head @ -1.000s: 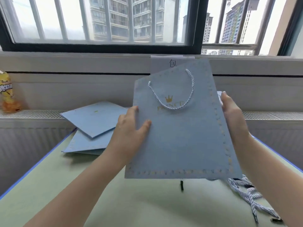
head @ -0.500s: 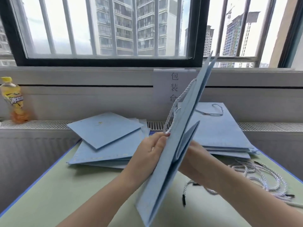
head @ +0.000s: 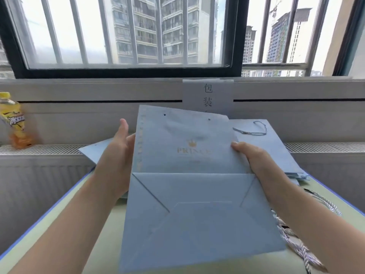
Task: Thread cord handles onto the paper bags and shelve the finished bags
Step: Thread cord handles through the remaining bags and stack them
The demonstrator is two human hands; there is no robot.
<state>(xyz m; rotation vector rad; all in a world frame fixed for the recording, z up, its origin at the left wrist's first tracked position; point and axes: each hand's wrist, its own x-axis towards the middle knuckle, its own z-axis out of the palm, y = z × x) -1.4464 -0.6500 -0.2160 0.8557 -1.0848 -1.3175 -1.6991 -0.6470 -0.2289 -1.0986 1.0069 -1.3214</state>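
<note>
Flat, folded blue paper bag [head: 189,194], centre of frame, held above the table [head: 59,224]: light, thin, easily creased, so best supported at both side edges. Left hand [head: 120,155] lies open-fingered against its left edge; right hand [head: 250,155] pinches its right edge. Two empty handle holes [head: 165,115] near the top; loose cords [head: 294,240] at lower right.

The held bag [head: 197,194] hides the left stack [head: 94,153] (mostly) and loose cords [head: 296,246]

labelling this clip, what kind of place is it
Probably a small packing bench by a high-rise window: flat blue paper bags stacked on a green table, loose cords, and a handwritten paper sign under the sill.
</note>
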